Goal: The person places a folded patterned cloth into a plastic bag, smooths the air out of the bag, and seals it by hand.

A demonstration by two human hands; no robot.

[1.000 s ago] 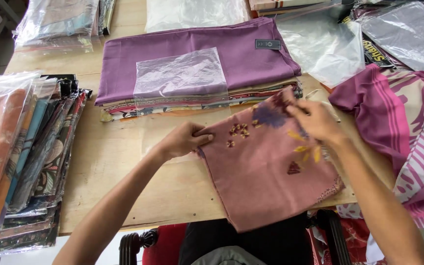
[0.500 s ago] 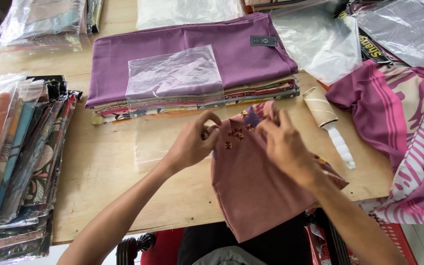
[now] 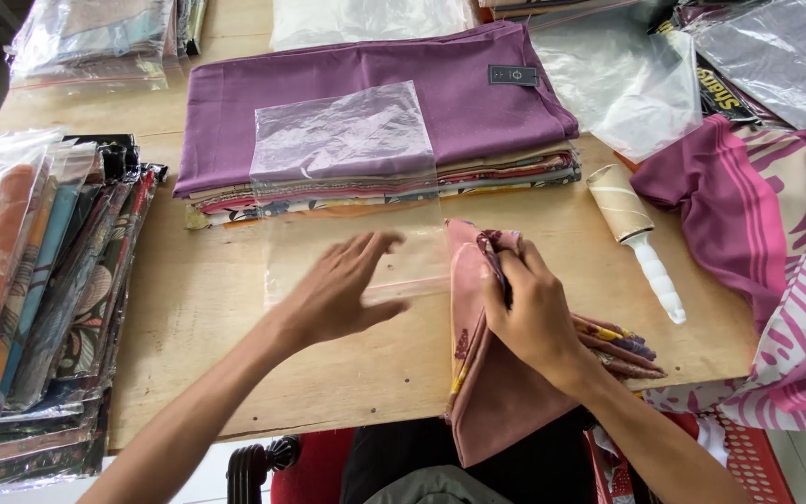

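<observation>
The head camera looked down on a pale wooden tabletop [image 3: 235, 308]. The right hand [image 3: 534, 313] was closed on a folded dusty-pink cloth with small printed flowers [image 3: 496, 411], fingers curled over its upper fold; the cloth lay at the near edge of the tabletop and drooped over it toward the person's lap. The left hand [image 3: 342, 289] was open, fingers spread and flat, resting on a clear, thin plastic bag [image 3: 356, 252] just beside the cloth. That bag reached from the middle of the tabletop up onto a stack of folded cloths topped by a plum-purple one [image 3: 375, 103], toward the far edge. A lint roller with a white handle [image 3: 632, 233] lay near the right edge, beside a loose magenta-and-cream striped cloth [image 3: 776, 243]. Bagged patterned cloths [image 3: 39, 289] stood in a row along the left edge.
</observation>
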